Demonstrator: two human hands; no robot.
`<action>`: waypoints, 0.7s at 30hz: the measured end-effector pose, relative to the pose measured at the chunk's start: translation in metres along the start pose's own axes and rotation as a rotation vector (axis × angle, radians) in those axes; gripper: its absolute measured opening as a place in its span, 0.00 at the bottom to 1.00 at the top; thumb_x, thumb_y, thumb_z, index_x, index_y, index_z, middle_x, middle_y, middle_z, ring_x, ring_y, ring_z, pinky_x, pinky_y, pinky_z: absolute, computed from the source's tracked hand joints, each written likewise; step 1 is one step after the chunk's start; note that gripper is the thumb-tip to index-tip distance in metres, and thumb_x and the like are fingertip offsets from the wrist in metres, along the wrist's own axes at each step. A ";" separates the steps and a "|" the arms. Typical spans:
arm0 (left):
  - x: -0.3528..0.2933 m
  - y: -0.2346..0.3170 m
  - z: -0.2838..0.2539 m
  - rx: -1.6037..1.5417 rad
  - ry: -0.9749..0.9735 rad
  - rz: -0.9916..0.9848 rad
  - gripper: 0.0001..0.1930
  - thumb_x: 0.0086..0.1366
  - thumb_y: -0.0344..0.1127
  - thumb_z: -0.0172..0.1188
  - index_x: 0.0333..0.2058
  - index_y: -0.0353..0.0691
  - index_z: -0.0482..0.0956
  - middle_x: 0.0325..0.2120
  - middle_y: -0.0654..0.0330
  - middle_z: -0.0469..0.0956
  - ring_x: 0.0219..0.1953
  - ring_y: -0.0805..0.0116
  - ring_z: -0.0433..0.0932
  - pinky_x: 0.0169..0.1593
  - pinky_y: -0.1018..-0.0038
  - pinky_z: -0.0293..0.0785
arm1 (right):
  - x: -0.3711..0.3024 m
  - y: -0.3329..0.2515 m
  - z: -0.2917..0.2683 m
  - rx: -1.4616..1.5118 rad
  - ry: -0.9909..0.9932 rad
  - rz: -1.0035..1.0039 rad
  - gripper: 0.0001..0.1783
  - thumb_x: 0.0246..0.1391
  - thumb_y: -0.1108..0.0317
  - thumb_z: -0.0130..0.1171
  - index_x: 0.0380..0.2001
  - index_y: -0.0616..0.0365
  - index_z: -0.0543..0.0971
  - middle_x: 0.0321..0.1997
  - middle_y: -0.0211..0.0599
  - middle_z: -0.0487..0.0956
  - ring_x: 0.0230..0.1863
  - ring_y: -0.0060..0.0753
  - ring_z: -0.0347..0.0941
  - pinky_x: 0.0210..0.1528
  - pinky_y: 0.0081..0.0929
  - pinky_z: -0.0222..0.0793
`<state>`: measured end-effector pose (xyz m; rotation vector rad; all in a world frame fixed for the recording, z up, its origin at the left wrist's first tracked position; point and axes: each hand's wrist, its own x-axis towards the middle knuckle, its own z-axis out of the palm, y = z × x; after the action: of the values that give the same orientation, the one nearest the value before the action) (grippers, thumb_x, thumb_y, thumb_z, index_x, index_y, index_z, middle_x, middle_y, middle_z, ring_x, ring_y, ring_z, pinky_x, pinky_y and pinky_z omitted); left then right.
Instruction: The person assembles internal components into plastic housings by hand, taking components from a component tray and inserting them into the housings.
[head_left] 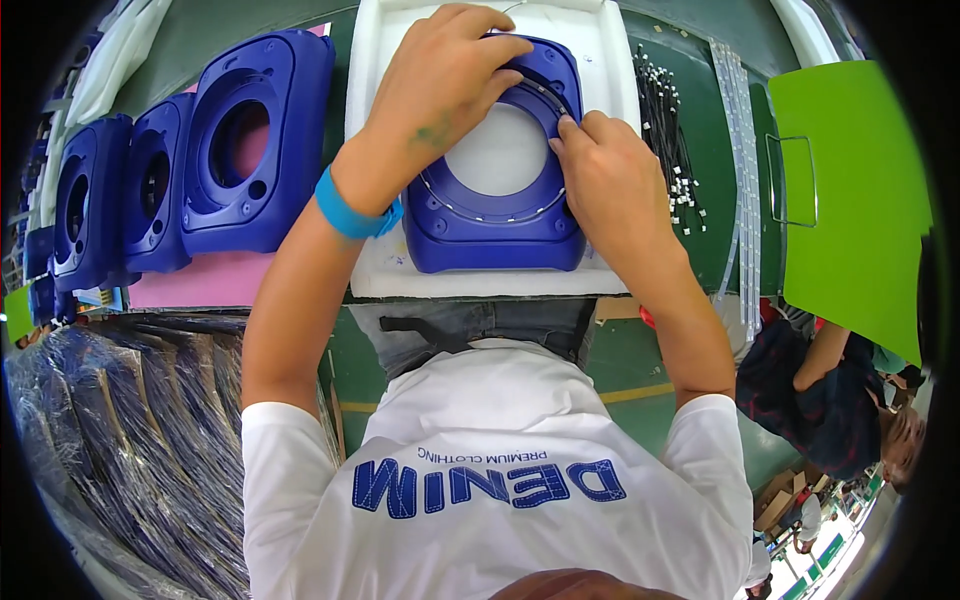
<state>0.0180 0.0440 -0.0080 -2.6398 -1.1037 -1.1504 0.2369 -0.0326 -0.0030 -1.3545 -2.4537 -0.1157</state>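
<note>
A blue plastic housing (495, 245) with a large round opening lies flat on a white foam tray (365, 270) in front of me. Around its opening runs a thin light strip (540, 90), dark and dotted with small pale spots. Reaching over the housing's upper left, my left hand (445, 85) has bent fingers at the ring's top, closed on the strip; the exact grip is partly hidden. A thin wire shows above those fingers. My right hand (610, 180) pinches the strip at the ring's right side, thumb and forefinger against the rim.
Several similar blue housings (260, 150) stand at left, on a pink sheet (205, 280). Right of the tray lie black cables (665, 130) with white connectors, long pale strips (740, 190) and a green panel (850, 200). Plastic-wrapped goods (150, 440) fill the lower left; another person (820, 400) is at right.
</note>
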 end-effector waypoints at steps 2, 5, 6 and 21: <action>0.003 0.000 0.009 -0.060 -0.079 -0.081 0.15 0.62 0.28 0.71 0.49 0.39 0.88 0.47 0.52 0.84 0.48 0.51 0.83 0.53 0.61 0.80 | -0.002 0.000 0.001 0.017 0.007 0.004 0.08 0.58 0.75 0.63 0.39 0.67 0.85 0.34 0.44 0.81 0.38 0.45 0.81 0.44 0.39 0.80; 0.005 -0.001 0.012 -0.134 -0.160 -0.172 0.17 0.62 0.28 0.71 0.50 0.38 0.87 0.49 0.52 0.83 0.49 0.48 0.83 0.54 0.60 0.80 | 0.000 0.001 0.002 0.040 0.016 0.011 0.08 0.58 0.74 0.63 0.38 0.67 0.84 0.35 0.44 0.81 0.38 0.46 0.81 0.44 0.39 0.80; 0.005 0.000 0.011 -0.146 -0.163 -0.186 0.17 0.62 0.28 0.71 0.51 0.38 0.87 0.49 0.52 0.83 0.49 0.47 0.82 0.54 0.60 0.80 | -0.001 0.001 0.001 0.048 0.017 0.012 0.08 0.59 0.74 0.63 0.39 0.67 0.84 0.35 0.44 0.81 0.39 0.46 0.81 0.44 0.40 0.80; -0.046 0.051 -0.055 -0.264 -0.185 -0.194 0.20 0.55 0.38 0.80 0.45 0.38 0.86 0.45 0.52 0.83 0.50 0.49 0.82 0.54 0.60 0.79 | -0.004 0.012 -0.020 0.222 0.108 0.103 0.17 0.59 0.63 0.71 0.49 0.60 0.86 0.36 0.41 0.80 0.36 0.46 0.80 0.39 0.40 0.78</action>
<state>-0.0044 -0.0385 0.0127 -2.9453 -1.3521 -1.1776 0.2538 -0.0341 0.0130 -1.3367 -2.2284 0.1034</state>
